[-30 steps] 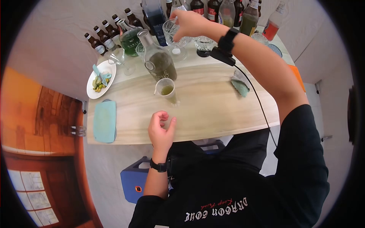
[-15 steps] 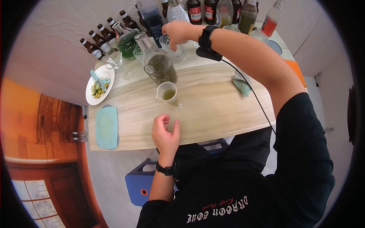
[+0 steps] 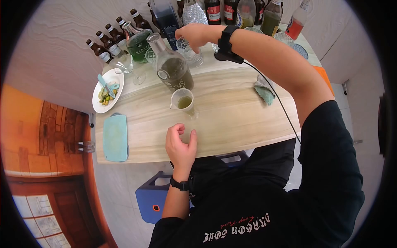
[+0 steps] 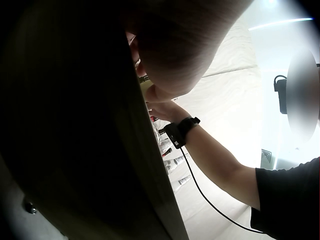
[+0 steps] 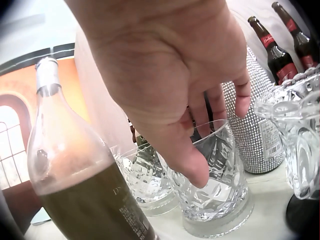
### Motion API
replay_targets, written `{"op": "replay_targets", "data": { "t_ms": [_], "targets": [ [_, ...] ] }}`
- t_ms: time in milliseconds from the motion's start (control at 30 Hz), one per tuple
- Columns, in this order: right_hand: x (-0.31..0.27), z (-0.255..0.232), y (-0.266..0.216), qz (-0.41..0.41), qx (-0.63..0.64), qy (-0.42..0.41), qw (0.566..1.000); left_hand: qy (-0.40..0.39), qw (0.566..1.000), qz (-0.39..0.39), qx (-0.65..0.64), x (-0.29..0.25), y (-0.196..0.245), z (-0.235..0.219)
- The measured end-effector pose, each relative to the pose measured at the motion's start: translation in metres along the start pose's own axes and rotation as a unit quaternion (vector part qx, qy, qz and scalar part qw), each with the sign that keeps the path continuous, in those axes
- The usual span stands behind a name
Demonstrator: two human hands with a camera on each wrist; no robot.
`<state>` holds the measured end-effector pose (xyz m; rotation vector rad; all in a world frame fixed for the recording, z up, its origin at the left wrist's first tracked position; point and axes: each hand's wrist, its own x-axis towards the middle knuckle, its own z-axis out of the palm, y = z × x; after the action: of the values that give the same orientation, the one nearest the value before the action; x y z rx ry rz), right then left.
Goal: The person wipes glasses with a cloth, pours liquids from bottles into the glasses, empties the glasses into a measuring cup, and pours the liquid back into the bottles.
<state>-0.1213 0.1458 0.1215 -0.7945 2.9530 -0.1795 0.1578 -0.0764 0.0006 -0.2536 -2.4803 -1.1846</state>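
My right hand [image 3: 196,34] reaches to the back of the table. In the right wrist view, its thumb lies against the near outside of a cut-glass tumbler [image 5: 212,192], its fingers at the far side of the rim. The tumbler is upright and looks empty. Beside it stands a large clear bottle [image 5: 87,190] with murky green liquid, also in the head view [image 3: 173,72]. A plastic cup [image 3: 184,100] of greenish liquid stands in front of that bottle. My left hand [image 3: 181,144] hovers at the table's front edge, fingers loosely curled, holding nothing.
Brown bottles [image 3: 99,51] and a green decanter [image 3: 138,43] line the back left. A rhinestone-covered bottle [image 5: 257,125] stands behind the tumbler. On the left are a white plate [image 3: 97,101] and a pale teal board [image 3: 115,138]; a crumpled cloth [image 3: 264,93] lies right.
My right hand has come down from beside the rhinestone-covered bottle, and the tumbler in it is lower. The head view has shifted slightly. My left hand keeps its loose curl.
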Motion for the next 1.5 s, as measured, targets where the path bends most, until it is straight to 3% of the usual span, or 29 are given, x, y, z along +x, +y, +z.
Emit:
{"op": "replay_targets", "data": {
  "t_ms": [67, 133, 267, 333, 367, 400, 433, 500, 567, 600, 667, 767, 900, 1233, 1400, 1500],
  "targets": [
    [-0.002, -0.006, -0.004, -0.008, -0.017, -0.013, 1.0, 0.002, 1.0, 0.005, 0.001, 0.0, 0.0, 0.0],
    [-0.008, -0.014, -0.016, 0.041, -0.089, -0.043, 0.994, 0.001, 1.0, 0.007, 0.003, 0.0, 0.0, 0.0],
    [-0.019, -0.017, -0.024, 0.103, -0.1, -0.014, 0.989, 0.004, 1.0, 0.013, 0.003, 0.0, -0.001, 0.0],
    [-0.024, -0.018, -0.021, 0.102, -0.087, 0.067, 0.989, 0.003, 1.0, 0.008, -0.001, 0.0, -0.002, 0.0],
    [-0.029, -0.019, -0.018, 0.102, -0.087, 0.067, 0.989, 0.002, 1.0, 0.002, -0.006, 0.0, -0.003, 0.0],
    [-0.036, -0.022, -0.017, 0.057, -0.095, 0.119, 0.987, 0.003, 1.0, 0.002, -0.006, 0.001, -0.004, -0.001],
    [-0.046, -0.026, -0.018, 0.011, -0.104, 0.171, 0.98, -0.012, 0.998, -0.032, -0.055, 0.001, -0.005, -0.003],
    [-0.074, -0.034, -0.028, -0.005, -0.053, 0.212, 0.976, -0.024, 0.992, -0.066, -0.104, 0.005, -0.017, -0.01],
    [-0.104, -0.028, -0.037, -0.02, -0.003, 0.252, 0.968, -0.071, 0.933, -0.14, -0.324, 0.018, -0.041, -0.019],
    [-0.117, -0.017, -0.04, -0.046, 0.144, 0.236, 0.96, -0.078, 0.916, -0.195, -0.341, 0.031, -0.033, -0.03],
    [-0.138, 0.008, -0.051, -0.072, 0.36, 0.183, 0.912, -0.079, 0.915, -0.19, -0.346, 0.064, -0.039, -0.042],
    [-0.158, 0.06, -0.08, -0.082, 0.508, 0.159, 0.843, -0.092, 0.922, -0.149, -0.346, 0.117, -0.034, -0.042],
    [-0.164, 0.096, -0.114, -0.051, 0.538, 0.155, 0.827, -0.128, 0.932, -0.041, -0.335, 0.157, -0.024, -0.025],
    [-0.151, 0.118, -0.132, -0.013, 0.564, 0.15, 0.812, -0.163, 0.925, -0.048, -0.339, 0.172, -0.027, 0.003],
    [-0.165, 0.101, -0.127, -0.002, 0.624, 0.184, 0.76, -0.172, 0.919, -0.035, -0.353, 0.176, -0.027, 0.011],
    [-0.172, 0.086, -0.111, -0.008, 0.612, 0.224, 0.758, -0.154, 0.933, -0.018, -0.325, 0.175, -0.03, 0.015]
  ]
}}
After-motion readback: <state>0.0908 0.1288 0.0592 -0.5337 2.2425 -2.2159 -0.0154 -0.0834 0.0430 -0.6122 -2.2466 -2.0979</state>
